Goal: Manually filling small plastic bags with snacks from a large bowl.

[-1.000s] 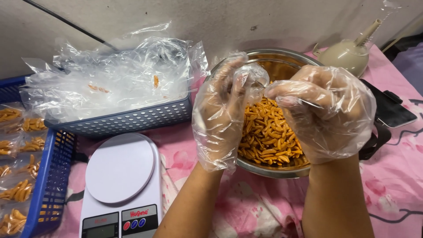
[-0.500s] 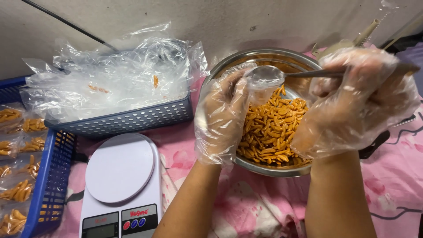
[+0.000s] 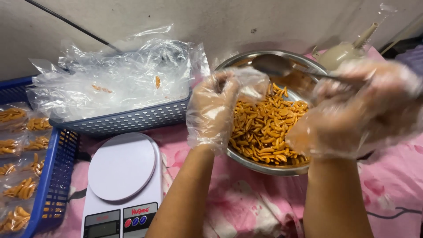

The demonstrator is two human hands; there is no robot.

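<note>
Pink flowered cloth (image 3: pixel 264 207) covers the worktop across the lower half of the frame. On it at upper left sits a grey perforated basket (image 3: pixel 132 118) heaped with clear plastic bags (image 3: pixel 110 81), and along the left edge a blue basket (image 3: pixel 53 185) holds small sealed packets of orange snacks (image 3: pixel 20 187). A steel bowl (image 3: pixel 264 167) at centre right is filled with orange stick snacks (image 3: pixel 264 128). A white kitchen scale (image 3: pixel 121 176) with a round plate stands at lower left, just beside the blue basket. A cream-coloured bottle with a nozzle (image 3: pixel 339 53) rests at upper right behind the bowl. Both hands wear loose clear plastic gloves and stay apart over the bowl. The right hand (image 3: pixel 357 110) is closed around the handle of a metal spoon (image 3: pixel 273 65), whose bowl hangs above the far rim. The left hand (image 3: pixel 213 110) pinches a small clear bag (image 3: pixel 251 83) held up over the snacks, just below the spoon.
</note>
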